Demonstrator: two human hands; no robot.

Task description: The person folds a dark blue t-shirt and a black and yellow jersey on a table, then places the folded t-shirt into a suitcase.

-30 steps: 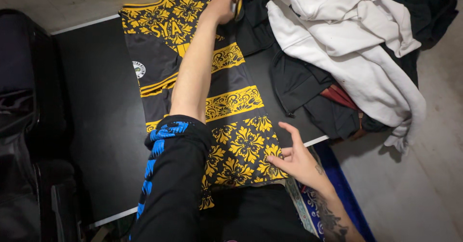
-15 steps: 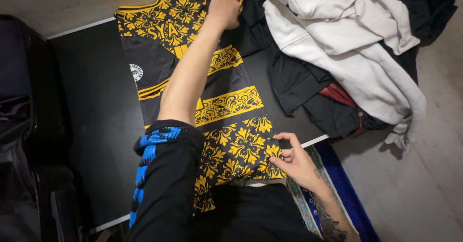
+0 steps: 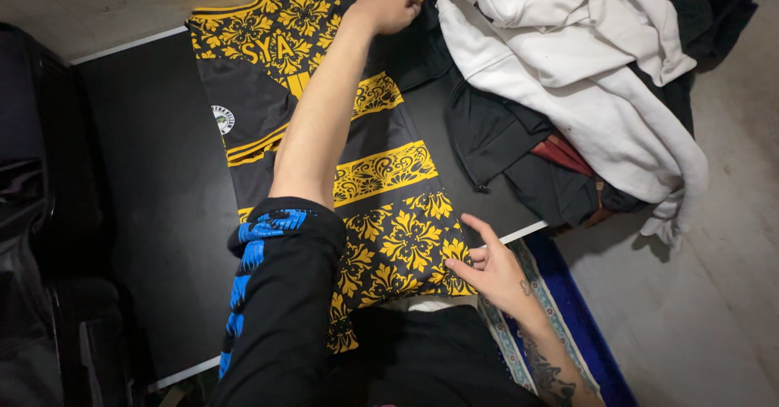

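Jersey [image 3: 389, 172], black with yellow ornament, lies spread flat on the dark tabletop [image 3: 162, 236] under my arms, its collar end far from me and its hem hanging over the near edge. My left hand [image 3: 392, 3], stretched out to the far end, is closed on the jersey's yellow-trimmed corner by the clothes heap. My right hand [image 3: 489, 271] rests half open at the near right corner, fingertips touching the hem, gripping nothing as far as I can see. By my judgement the jersey is laid out and being pulled straight; no fold shows in it yet, so the folding is all left to do. Just right of my left hand, a white hoodie [image 3: 584, 74] sprawls over dark garments [image 3: 519, 155], the pile touching the jersey's far right edge and crowding that side. Below my right hand, a blue patterned rug [image 3: 568, 310] covers the floor.
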